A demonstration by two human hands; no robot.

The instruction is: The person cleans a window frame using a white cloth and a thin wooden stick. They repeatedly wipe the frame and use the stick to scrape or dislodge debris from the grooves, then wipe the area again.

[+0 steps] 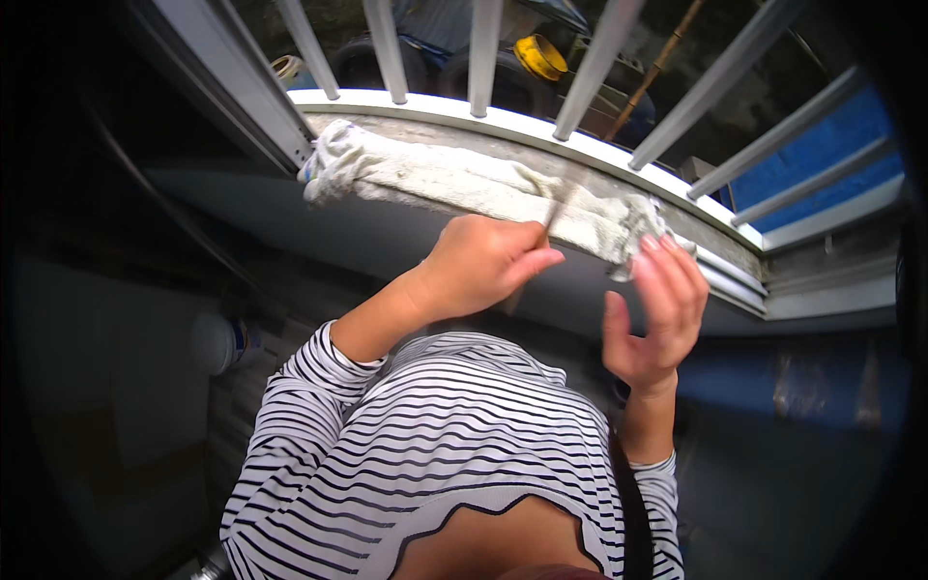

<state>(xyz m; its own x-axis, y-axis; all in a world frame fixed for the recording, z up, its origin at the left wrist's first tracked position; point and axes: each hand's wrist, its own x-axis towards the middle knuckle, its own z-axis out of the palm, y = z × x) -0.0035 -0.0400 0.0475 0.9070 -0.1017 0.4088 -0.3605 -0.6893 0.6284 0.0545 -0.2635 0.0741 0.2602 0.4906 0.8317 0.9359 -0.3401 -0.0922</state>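
Note:
A white towel (445, 179) lies rolled and bunched along the window sill, its left end gathered against the frame and its right end crumpled. My left hand (488, 261) is closed around a thin, grey-brown stick-like thing (559, 213) in front of the towel. That thing is smeared by motion, so its kind is unclear; its upper part points up across the cloth. By the towel's right end is my right hand (662, 314), fingers stretched out and thumb apart, with nothing in it. Whether its fingertips touch the cloth I cannot tell.
White window bars (483, 58) rise just beyond the sill. Outside them are dark tyres, a yellow round thing (540, 58) and a blue sheet (822, 159). A white bucket (217, 342) stands low at the left. On the right is a blue surface (730, 377) under the window.

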